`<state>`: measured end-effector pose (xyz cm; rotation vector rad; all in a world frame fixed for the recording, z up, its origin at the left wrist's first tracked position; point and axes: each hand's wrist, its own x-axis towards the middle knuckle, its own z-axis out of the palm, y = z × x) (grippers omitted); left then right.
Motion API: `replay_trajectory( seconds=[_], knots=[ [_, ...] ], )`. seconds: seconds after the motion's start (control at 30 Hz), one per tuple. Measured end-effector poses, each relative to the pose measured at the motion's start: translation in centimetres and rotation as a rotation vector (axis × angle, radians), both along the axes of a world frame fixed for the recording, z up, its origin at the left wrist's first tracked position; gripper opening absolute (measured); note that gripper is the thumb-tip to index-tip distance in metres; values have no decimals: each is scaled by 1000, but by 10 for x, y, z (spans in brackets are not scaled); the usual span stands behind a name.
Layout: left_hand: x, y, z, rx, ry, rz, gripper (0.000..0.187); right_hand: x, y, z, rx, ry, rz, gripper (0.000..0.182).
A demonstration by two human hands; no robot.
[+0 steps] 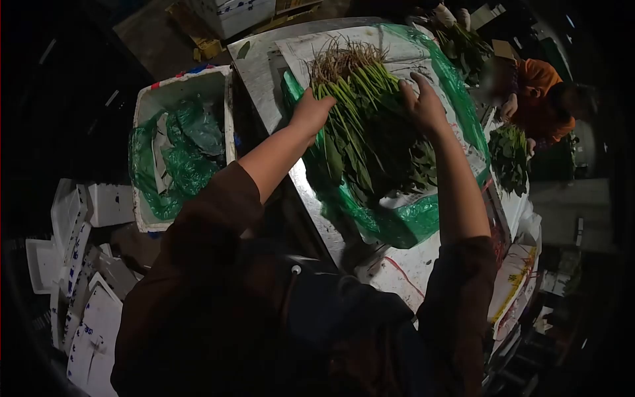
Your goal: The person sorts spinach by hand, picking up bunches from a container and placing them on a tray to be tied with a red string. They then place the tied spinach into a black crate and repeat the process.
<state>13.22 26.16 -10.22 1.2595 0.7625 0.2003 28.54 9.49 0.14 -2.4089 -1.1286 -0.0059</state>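
Observation:
A broad pile of leafy green stalks (370, 126) lies on white paper (294, 51) over a green plastic sheet (413, 221). Its brown roots (344, 61) point to the far side, the dark leaves toward me. My left hand (312, 116) is at the left edge of the stalks, just below the roots, thumb apart from the fingers, which are partly hidden by the greens. On the right side, my right hand (424, 106) stands with thumb and fingers apart beside the stalks, and nothing shows in it.
Left of the metal table (261, 63), a foam box (142, 192) contains green plastic (188, 155). White foam pieces (96, 331) are heaped at the lower left. A person in orange (539, 83) is at the right near more greens (509, 155). Another person's hands (453, 14) show at the top.

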Motion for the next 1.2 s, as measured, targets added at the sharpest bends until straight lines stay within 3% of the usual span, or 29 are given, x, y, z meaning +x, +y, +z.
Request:
replay_trajectory(
  seconds=[0.07,0.23,0.43,0.5,0.57,0.6,0.67,0.7,0.77,0.87,0.93,1.0,1.03,1.13,1.2],
  knots=[
    [3,3,2,-61,-10,-20,87,27,23,-7,-74,115,-122,70],
    [11,5,7,-144,-7,-39,95,83,53,-64,-288,79,-199,90],
    [28,14,10,-282,46,-15,105,70,64,-57,-476,238,-230,107],
    [33,17,9,-295,38,-100,108,67,70,-44,-539,264,-202,111],
    [37,11,6,-229,41,-80,104,69,75,-31,-771,443,-91,115],
    [40,8,5,-158,41,-57,101,73,72,-41,-773,441,-94,115],
    [42,2,0,-95,32,-36,95,78,65,-70,-590,-66,-137,118],
    [44,-1,-3,-30,22,-10,89,83,64,-72,-590,-67,-137,118],
    [48,-6,-8,9,46,42,85,84,65,-69,-499,365,-191,116],
    [48,-9,-8,91,94,105,84,84,62,-76,-368,229,-223,108],
    [47,-10,-6,131,110,116,87,87,66,-68,-415,272,-186,106],
    [44,-7,-6,-120,-55,134,90,79,77,-52,-711,172,-195,104],
    [44,-7,-8,-160,-82,138,93,81,76,-53,-711,169,-194,104],
    [43,-7,-13,-208,-123,214,97,76,71,-52,-535,292,-84,106],
    [44,1,-16,-264,-67,133,104,54,70,-33,-373,408,-4,87]
  ],
)
